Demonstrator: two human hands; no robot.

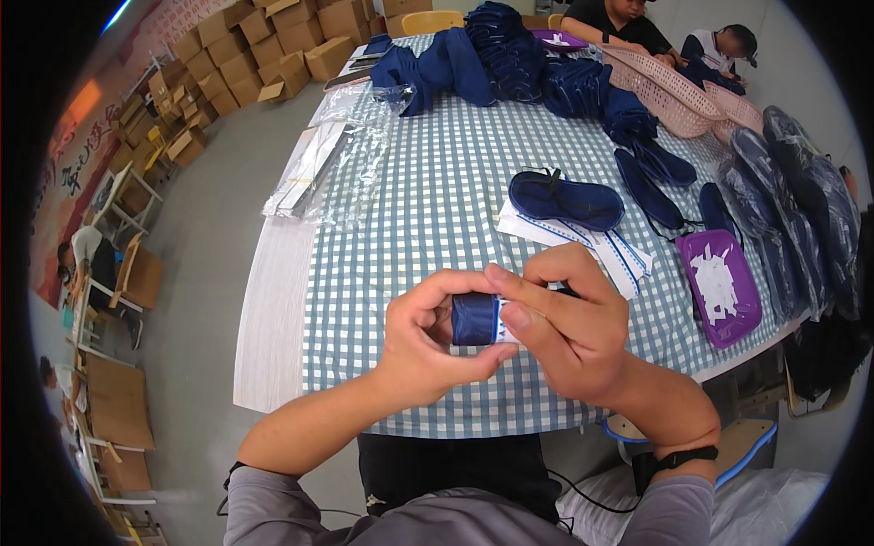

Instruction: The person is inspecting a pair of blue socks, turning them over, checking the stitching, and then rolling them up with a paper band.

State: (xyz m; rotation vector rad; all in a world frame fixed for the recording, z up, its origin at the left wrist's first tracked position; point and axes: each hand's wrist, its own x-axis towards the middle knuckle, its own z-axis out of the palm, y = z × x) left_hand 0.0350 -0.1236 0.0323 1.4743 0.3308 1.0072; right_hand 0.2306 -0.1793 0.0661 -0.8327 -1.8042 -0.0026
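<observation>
Two hands meet over the near edge of the checked tablecloth [428, 200]. Left hand [423, 341] curls closed around a rolled navy eye mask [474, 318]; right hand [569, 328] pinches the paper band [499, 320] around that roll. Further right lie a flat eye mask [564, 200], paper strips [601, 246] and a purple tray [724, 287].

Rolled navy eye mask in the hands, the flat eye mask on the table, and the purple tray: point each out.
rolled navy eye mask [473, 318], head view, on the dark roll's exposed face between the fingers.
flat eye mask [564, 200], head view, middle of its padded front.
purple tray [742, 318], head view, on its right rim.
</observation>
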